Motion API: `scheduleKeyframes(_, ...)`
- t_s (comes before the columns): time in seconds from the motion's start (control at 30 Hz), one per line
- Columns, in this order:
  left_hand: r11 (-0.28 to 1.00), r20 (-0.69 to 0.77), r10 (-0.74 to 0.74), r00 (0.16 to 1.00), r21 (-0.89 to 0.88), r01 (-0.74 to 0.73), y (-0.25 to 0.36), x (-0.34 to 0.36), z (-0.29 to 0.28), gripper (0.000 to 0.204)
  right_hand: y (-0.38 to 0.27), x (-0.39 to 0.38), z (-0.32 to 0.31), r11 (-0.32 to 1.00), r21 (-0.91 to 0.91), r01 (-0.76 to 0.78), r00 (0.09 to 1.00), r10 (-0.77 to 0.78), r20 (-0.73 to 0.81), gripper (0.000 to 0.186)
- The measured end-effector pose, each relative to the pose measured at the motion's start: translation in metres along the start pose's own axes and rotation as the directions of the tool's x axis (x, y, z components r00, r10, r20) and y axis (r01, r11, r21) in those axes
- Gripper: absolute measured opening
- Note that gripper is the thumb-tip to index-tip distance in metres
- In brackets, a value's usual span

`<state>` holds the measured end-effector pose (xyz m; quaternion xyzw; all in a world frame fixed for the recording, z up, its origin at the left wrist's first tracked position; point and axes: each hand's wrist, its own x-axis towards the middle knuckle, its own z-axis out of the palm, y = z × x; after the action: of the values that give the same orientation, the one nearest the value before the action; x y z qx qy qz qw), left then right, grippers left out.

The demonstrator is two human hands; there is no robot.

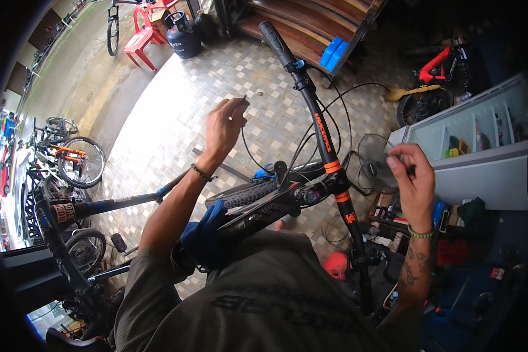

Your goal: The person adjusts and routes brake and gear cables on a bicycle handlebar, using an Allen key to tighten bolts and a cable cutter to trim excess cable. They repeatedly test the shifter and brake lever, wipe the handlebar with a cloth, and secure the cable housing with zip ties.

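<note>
My left hand (222, 126) is raised left of the black bicycle handlebar (320, 126), fingers pinched on the end of a thin black cable (246, 146) that curves down toward the bike. Right of the bar my right hand (410, 179) has thumb and forefinger closed, perhaps on something thin; what it holds is too small to make out. The handlebar has orange markings and joins a black stem (311, 195) with several cables looping around it. A blue cloth (202, 237) is draped on the black frame, beside the front tyre (234, 196).
Wooden bench (293, 26) with blue box (333, 54) at top; red chair (141, 44) and gas cylinder (185, 44) upper left. Parked bikes (76, 161) stand left, a red bike (434, 67) right. A fan (372, 154), glass cabinet (463, 141) and cluttered tools (381, 240) crowd the right side.
</note>
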<state>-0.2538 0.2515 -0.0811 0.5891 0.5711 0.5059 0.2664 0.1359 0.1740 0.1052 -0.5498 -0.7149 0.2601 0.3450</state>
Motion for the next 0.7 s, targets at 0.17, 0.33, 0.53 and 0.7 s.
scheduleKeyframes(0.17, 0.978, -0.135, 0.192, 0.972, 0.111, -0.178, 0.012, 0.032, 0.011, 0.015, -0.013, 0.025, 0.027, 1.0, -0.023, 0.015, 0.997, -0.013, 0.077, 0.01)
scheduleKeyframes(0.33, 0.992, 0.162, -0.083, 0.983, 0.103, 0.067, 0.071, 0.056, -0.068, 0.024, -0.006, 0.02, 0.015, 0.995, -0.095, -0.024, 0.999, 0.028, 0.041, 0.012)
scheduleKeyframes(0.53, 0.845, 0.8, -0.333, 0.499, 0.018, 0.535, 0.017, -0.032, -0.073, 0.016, 0.052, 0.01, 0.015, 0.968, -0.061, -0.244, 0.962, 0.249, 0.107, 0.015)
scheduleKeyframes(0.7, 0.86, 0.919, -0.246, 0.308, 0.06, 0.506, -0.017, -0.092, -0.008, 0.011, 0.113, 0.023, 0.046, 0.945, 0.028, -0.327, 0.878, 0.292, 0.379, 0.019)
